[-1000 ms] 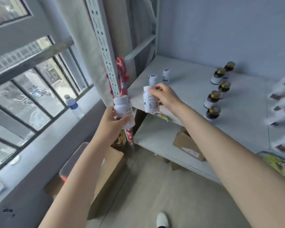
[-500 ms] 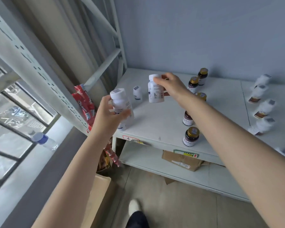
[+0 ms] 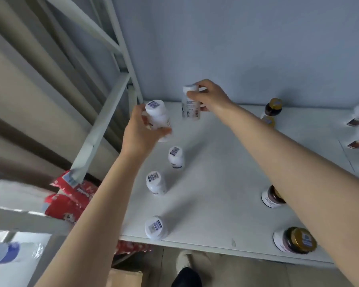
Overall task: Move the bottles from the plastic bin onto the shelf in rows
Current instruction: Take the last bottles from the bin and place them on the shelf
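Left hand [image 3: 140,133] gripping a white bottle [image 3: 158,119], right hand [image 3: 209,96] gripping another [image 3: 190,107] apparently just above the shelf [image 3: 216,172], three white bottles [image 3: 175,157] standing below.

Nothing legible. Barcode stickers on caps of standing white bottles [image 3: 175,158] and left-hand bottle [image 3: 156,112]: print blurred. Label of right-hand bottle [image 3: 191,111]: small dark print, unreadable. White lettering on red packet [image 3: 71,196]: smeared. Sticker on gold lid [image 3: 301,239]: unreadable.

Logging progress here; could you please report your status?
Left hand grips white plastic pill bottle. Right hand holds second white plastic bottle, near white shelf rear. Row of three white bottles standing; rear looks free.
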